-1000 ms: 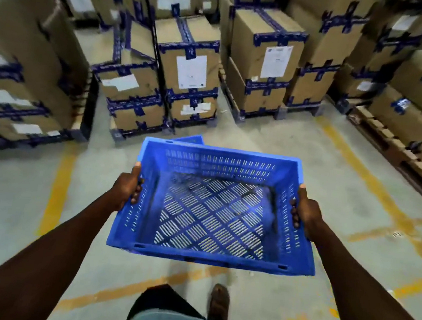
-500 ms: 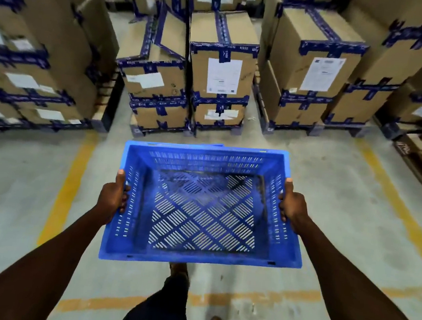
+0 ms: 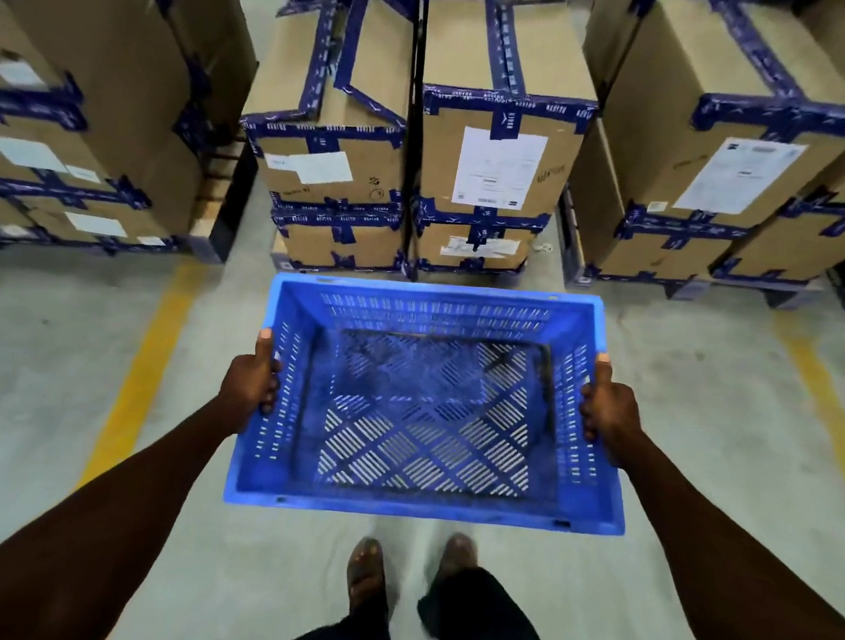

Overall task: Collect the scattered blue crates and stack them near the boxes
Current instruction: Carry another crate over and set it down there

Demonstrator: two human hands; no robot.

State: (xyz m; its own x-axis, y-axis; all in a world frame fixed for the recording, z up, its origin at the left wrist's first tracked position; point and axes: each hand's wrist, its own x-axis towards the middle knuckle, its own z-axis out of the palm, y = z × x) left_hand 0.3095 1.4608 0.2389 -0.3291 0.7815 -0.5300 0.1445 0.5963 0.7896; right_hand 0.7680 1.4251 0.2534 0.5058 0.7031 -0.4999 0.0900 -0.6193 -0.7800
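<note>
While we stand facing the pallets, we carry the blue crate level and out in front of us, above the floor, its far rim close to the foot of the middle boxes. Held flat by its two short sides, it stays balanced and leaves us a view through its slotted bottom to where it will go down.

Our left hand grips the left wall near the rim: the thumb lies along the top edge and the fingers curl round onto the inside of the wall. Through the far half of the crate's base we make out a darker blue patch, which we take to be another crate already on the floor beneath, though we cannot be sure. Our right hand mirrors the left, thumb along the rim and fingers wrapped over the right wall.

Both feet show just below the near rim, so we judge we are at the drop-off spot, with lowering still to do.
</note>
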